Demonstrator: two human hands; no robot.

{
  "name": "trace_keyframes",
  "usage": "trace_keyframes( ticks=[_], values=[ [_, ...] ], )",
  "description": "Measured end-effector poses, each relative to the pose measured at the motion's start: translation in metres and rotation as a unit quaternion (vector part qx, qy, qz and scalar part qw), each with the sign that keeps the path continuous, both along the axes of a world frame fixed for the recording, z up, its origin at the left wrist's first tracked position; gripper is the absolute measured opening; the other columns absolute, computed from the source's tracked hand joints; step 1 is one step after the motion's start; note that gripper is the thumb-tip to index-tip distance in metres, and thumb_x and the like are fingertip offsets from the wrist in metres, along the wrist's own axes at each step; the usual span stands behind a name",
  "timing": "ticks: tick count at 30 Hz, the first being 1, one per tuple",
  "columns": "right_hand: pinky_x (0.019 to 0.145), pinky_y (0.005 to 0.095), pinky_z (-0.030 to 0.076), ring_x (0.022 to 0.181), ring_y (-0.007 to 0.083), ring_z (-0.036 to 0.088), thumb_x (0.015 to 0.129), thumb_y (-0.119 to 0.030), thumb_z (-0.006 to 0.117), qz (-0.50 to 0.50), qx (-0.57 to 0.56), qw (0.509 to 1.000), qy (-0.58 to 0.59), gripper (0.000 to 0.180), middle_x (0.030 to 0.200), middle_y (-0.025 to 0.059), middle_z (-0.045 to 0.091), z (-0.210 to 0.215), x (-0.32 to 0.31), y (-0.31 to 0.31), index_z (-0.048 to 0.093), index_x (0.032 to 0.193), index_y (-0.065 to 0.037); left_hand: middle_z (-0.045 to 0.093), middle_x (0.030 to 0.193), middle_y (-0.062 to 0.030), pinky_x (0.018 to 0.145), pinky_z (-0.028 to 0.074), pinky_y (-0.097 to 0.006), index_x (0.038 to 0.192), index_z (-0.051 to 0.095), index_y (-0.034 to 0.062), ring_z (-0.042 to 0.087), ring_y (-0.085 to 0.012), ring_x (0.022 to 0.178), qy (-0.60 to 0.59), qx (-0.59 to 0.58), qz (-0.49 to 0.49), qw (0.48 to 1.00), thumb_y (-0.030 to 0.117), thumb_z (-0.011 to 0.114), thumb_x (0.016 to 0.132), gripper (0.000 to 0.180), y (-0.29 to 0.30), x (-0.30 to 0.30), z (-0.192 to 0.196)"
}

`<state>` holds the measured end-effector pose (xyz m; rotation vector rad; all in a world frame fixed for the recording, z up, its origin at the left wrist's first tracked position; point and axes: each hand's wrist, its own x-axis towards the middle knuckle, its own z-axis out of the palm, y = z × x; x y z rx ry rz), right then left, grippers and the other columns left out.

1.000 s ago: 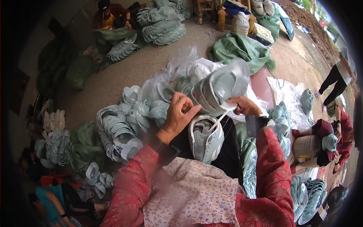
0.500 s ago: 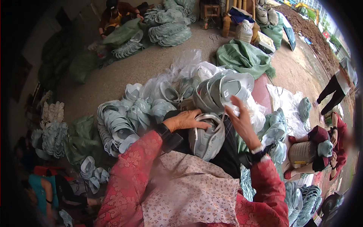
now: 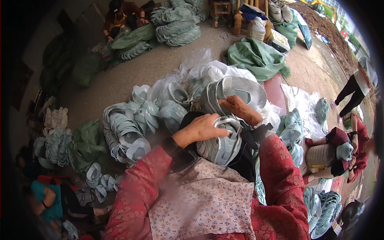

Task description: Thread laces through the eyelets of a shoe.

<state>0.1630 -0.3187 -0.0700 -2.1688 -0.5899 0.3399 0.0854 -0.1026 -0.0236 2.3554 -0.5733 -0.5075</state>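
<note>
A pale grey-green shoe upper (image 3: 222, 149) rests on my lap, its opening facing up and away from me. My left hand (image 3: 202, 131) grips it from the left, thumb pressed over its top and fingers around the far side. Just to the right and beyond, my right hand (image 3: 243, 111) has its fingers bent and drawn together. Whatever lies between those fingertips is too small to make out. Behind that hand sits a nested stack of similar uppers (image 3: 249, 89), close to its fingers.
Bundles of uppers (image 3: 124, 128) lie to the left, and more (image 3: 291, 134) to the right. Clear plastic wrap (image 3: 196, 66) and a green sack (image 3: 256, 58) lie beyond. A person (image 3: 124, 20) works at the far left, another (image 3: 354, 148) sits at the right.
My right hand has come down and inward from a raised, spread pose, its fingers now drawn together. The upper in my left hand has turned and tilted slightly.
</note>
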Motion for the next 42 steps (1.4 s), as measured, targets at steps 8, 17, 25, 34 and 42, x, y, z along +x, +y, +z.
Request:
trace_keyframes(
  ticks=[8, 17, 25, 34, 42],
  values=[
    [0.093, 0.0339, 0.047, 0.110, 0.0215, 0.060, 0.104, -0.025, 0.050, -0.275, 0.318, 0.907, -0.034, 0.035, 0.122, 0.0133, 0.063, 0.014, -0.106, -0.001, 0.063, 0.120, 0.004, 0.071, 0.096, -0.0179, 0.085, 0.048, -0.039, 0.113, 0.069, 0.0050, 0.068, -0.0304, 0.095, -0.011, 0.031, -0.013, 0.999, 0.058, 0.052, 0.092, 0.060, 0.015, 0.012, -0.022],
    [0.084, 0.0291, 0.048, 0.095, 0.0165, 0.060, 0.102, -0.024, 0.055, -0.056, 0.206, 0.975, -0.059, 0.030, 0.104, 0.0083, 0.065, -0.008, -0.076, 0.034, 0.067, 0.106, 0.003, 0.071, 0.095, -0.0191, 0.083, 0.049, -0.038, 0.114, 0.067, 0.0019, 0.068, -0.0329, 0.092, 0.007, -0.128, 0.066, 0.989, 0.048, 0.050, 0.100, 0.051, 0.018, -0.023, -0.044],
    [0.069, 0.0267, 0.047, 0.077, 0.0119, 0.058, 0.099, -0.035, 0.063, -0.039, 0.239, 0.958, 0.153, 0.031, 0.084, 0.0008, 0.063, -0.002, -0.069, 0.034, 0.070, 0.100, -0.005, 0.057, 0.104, -0.0143, 0.087, 0.047, -0.041, 0.117, 0.056, 0.0069, 0.056, -0.0330, 0.100, -0.331, -0.168, 0.032, 0.928, 0.026, 0.058, 0.099, 0.026, 0.030, -0.029, -0.049],
    [0.103, 0.0444, 0.043, 0.127, 0.0410, 0.050, 0.085, -0.025, 0.072, -0.169, -0.154, 0.900, -0.372, 0.059, 0.142, 0.0228, 0.047, 0.031, -0.084, -0.016, 0.051, 0.137, -0.008, 0.043, 0.119, -0.0108, 0.098, 0.044, -0.037, 0.120, 0.063, 0.0149, 0.051, -0.0299, 0.112, -0.259, -0.095, -0.099, 0.956, 0.046, 0.076, 0.084, 0.050, 0.024, -0.033, -0.010],
    [0.111, 0.0406, 0.037, 0.130, 0.0419, 0.047, 0.082, 0.002, 0.058, 0.005, -0.040, 0.959, -0.280, 0.056, 0.138, 0.0260, 0.049, -0.026, 0.054, -0.022, 0.047, 0.137, -0.001, 0.042, 0.136, -0.0135, 0.106, 0.041, -0.039, 0.122, 0.063, 0.0171, 0.049, -0.0339, 0.126, -0.053, -0.129, -0.064, 0.988, 0.046, 0.079, 0.081, 0.053, 0.011, -0.003, -0.035]
  ],
)
